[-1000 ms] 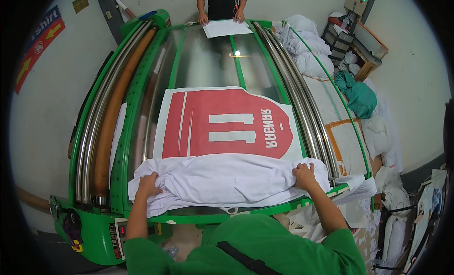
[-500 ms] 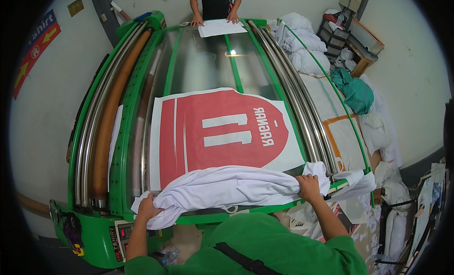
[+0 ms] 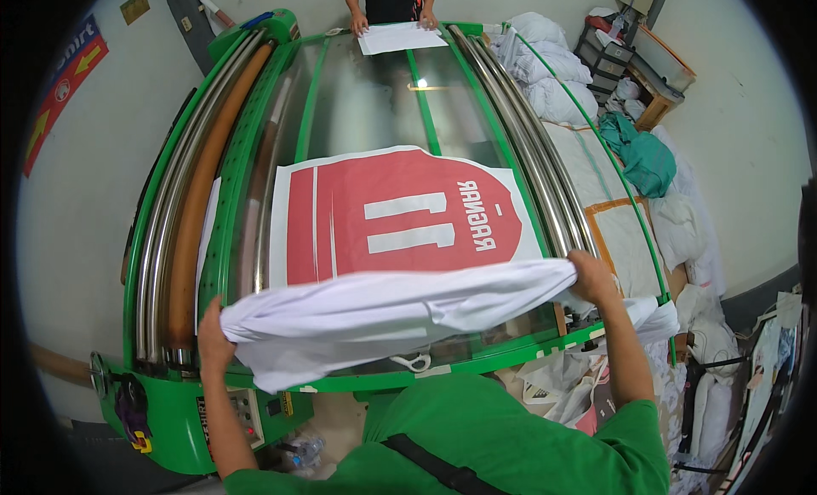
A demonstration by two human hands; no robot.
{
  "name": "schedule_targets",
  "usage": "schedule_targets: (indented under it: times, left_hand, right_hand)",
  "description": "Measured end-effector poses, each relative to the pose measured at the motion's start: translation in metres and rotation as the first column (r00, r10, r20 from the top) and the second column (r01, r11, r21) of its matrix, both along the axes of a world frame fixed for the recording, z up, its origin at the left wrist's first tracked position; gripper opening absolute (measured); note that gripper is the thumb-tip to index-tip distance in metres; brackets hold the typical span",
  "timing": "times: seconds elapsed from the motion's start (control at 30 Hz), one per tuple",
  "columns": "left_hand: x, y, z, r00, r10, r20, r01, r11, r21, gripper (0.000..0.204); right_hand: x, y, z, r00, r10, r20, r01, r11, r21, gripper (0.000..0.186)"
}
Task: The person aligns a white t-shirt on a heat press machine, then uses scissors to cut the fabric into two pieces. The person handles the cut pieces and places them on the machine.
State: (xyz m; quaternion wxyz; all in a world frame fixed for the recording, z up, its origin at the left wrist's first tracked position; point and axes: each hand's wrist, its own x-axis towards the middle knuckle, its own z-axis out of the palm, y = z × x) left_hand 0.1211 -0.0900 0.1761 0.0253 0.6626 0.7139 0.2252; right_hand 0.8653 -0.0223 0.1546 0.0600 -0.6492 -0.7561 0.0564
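A length of white fabric (image 3: pixel 391 312) is stretched between my hands, raised above the near end of the glass-topped table. My left hand (image 3: pixel 216 333) grips its left end, and my right hand (image 3: pixel 593 278) clutches the right end near the steel rollers. Below and beyond the fabric lies a printed paper sheet (image 3: pixel 340 201), red with white lettering and bars in the shape of a shirt panel. The fabric hides the sheet's near edge.
A green-framed heat-press machine (image 3: pixel 225 223) has metal rollers (image 3: pixel 519 137) along both sides. At its far end, a co-worker's hands (image 3: pixel 360 24) touch white sheets (image 3: pixel 400 39). White bundles (image 3: pixel 545 69) and a green sack (image 3: pixel 638 154) are piled to the right.
Both my hands have risen and moved away from me, lifting the white fabric off the table and pulling it taut. More of the near glass shows. The view has shifted slightly.
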Motion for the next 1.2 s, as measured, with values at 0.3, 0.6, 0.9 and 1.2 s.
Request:
schedule_targets:
  times: [0.3,0.6,0.9,1.2]
  left_hand:
    - [0.014,-0.082,-0.048,0.947,0.182,-0.263,-0.053,0.901,0.43,0.039]
    - [0.06,-0.122,-0.091,0.985,-0.035,-0.167,-0.11,0.618,-0.779,0.106]
    - [-0.025,0.056,-0.186,1.0,0.022,-0.014,-0.024,0.993,-0.12,0.062]
    - [-0.027,0.092,-0.143,0.988,0.155,-0.016,-0.136,0.804,-0.578,0.028]
  right_hand:
    - [0.025,-0.034,0.006,0.997,0.004,0.082,-0.056,0.76,0.648,0.032]
    - [0.003,-0.113,-0.082,0.934,-0.102,0.341,0.226,0.911,-0.345,0.049]
    - [-0.038,0.032,-0.123,0.938,0.099,-0.333,-0.073,0.993,0.089,0.04]
    - [-0.043,0.041,-0.109,0.998,0.038,0.05,-0.023,0.963,-0.267,0.027]
